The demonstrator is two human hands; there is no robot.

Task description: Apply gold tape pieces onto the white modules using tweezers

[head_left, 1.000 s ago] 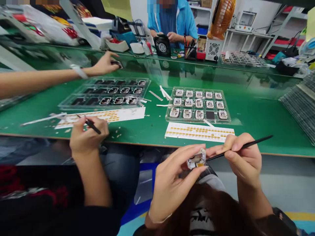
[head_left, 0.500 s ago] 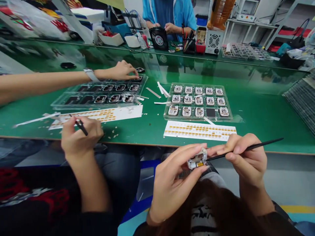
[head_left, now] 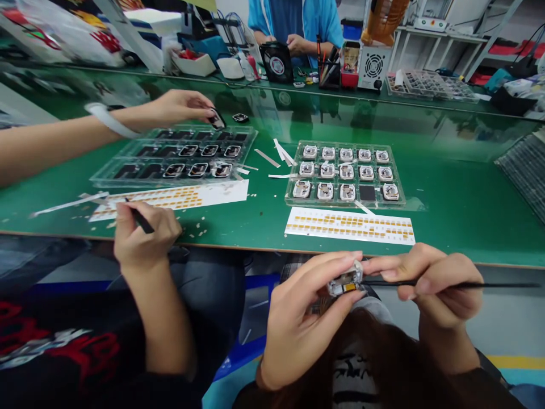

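Note:
In front of my body, my left hand [head_left: 304, 318] pinches a small silvery watch housing [head_left: 346, 280] between its thumb and fingers. A yellow-orange patch shows on the side of the housing. My right hand [head_left: 447, 287] grips a thin black stick-like tool [head_left: 506, 285], its left end at the housing's right edge. One right fingertip is extended to the housing as well. Just beyond my hands lies a white sheet [head_left: 349, 234] with rows of yellow-orange stickers. Behind it sits a clear tray [head_left: 289, 200] of similar housings, with one dark vacant pocket in the front row.
At left, a co-worker's hand [head_left: 181, 108] holds a watch part above another tray [head_left: 96, 180]. That person's other hand [head_left: 147, 233] has a black tool over a second sticker sheet [head_left: 225, 193]. Paper strips [head_left: 267, 158] lie between the trays. Across the bench stands a person in blue [head_left: 285, 25].
My right hand has shifted right and turned, so the tool lies nearly level. My left hand still holds the housing. The co-worker's far hand has lifted a part from the left tray.

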